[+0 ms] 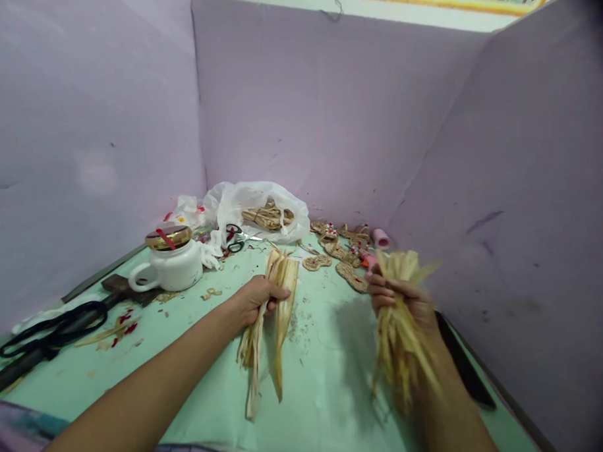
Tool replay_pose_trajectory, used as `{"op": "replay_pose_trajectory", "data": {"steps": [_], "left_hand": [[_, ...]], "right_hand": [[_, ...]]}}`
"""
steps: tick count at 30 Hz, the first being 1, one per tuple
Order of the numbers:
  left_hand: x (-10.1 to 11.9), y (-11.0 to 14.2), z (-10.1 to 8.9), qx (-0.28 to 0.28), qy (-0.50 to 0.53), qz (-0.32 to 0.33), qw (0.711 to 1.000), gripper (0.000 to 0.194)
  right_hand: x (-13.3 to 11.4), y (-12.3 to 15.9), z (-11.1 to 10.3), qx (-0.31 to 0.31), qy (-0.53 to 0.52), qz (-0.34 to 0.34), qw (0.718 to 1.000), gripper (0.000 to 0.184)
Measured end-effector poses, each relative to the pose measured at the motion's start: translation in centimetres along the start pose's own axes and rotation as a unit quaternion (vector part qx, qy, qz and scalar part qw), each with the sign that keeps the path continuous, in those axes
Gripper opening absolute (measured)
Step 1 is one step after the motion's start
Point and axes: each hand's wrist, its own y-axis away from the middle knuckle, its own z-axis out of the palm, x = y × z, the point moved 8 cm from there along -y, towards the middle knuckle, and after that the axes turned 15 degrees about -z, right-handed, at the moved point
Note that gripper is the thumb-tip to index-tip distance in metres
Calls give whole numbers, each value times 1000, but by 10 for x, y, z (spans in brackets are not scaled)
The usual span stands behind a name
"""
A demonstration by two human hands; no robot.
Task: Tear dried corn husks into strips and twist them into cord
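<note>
My left hand (pixel 262 298) is closed around a few long, flat, straw-coloured strips of dried corn husk (pixel 284 304) over the middle of the pale green table. Their lower ends hang toward me. To the right, my right hand (pixel 400 295) grips a thicker bundle of dried corn husks (pixel 401 334), its ends fanning out above and below the fist and casting a shadow on the table. Beyond both hands lie several woven sole-shaped pieces (pixel 351 276), some trimmed with red and white beads.
A white mug (pixel 177 266) with a gold lid stands at left, near a dark-handled tool (pixel 120 289) with black cord. Behind are scissors (pixel 236 238) and a plastic bag (pixel 296 216) with braided fibre. A black flat object (pixel 462 359) lies by the right wall. Purple panels (pixel 327 106) enclose the table (pixel 328 410).
</note>
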Motion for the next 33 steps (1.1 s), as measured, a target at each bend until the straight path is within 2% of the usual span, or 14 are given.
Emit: {"op": "replay_pose_trajectory", "data": {"steps": [3,5,9,15,23,26,28,33], "left_hand": [[-4,5,11,-17,-10,3,1000,18],[-7,7,18,-19,-18,13,1000,18],[-12,8,25,-2,-44,23,999,14],[-11,9,24,15,-80,31,996,11],[-11,10,25,8,-85,37,996,17],[-10,11,26,24,-86,52,995,10],[-10,11,26,36,-88,59,994,6],[-11,11,27,38,-76,66,994,15]], "right_hand": [[43,4,2,47,66,59,995,28],[69,9,2,77,142,72,984,23],[98,17,16,7,236,61,970,22],[91,19,23,-22,291,13,956,14],[92,16,23,-34,319,2,947,12],[90,17,24,-27,334,-15,942,11],[90,18,25,-20,338,-25,941,12],[94,17,24,-17,329,-31,943,20]]}}
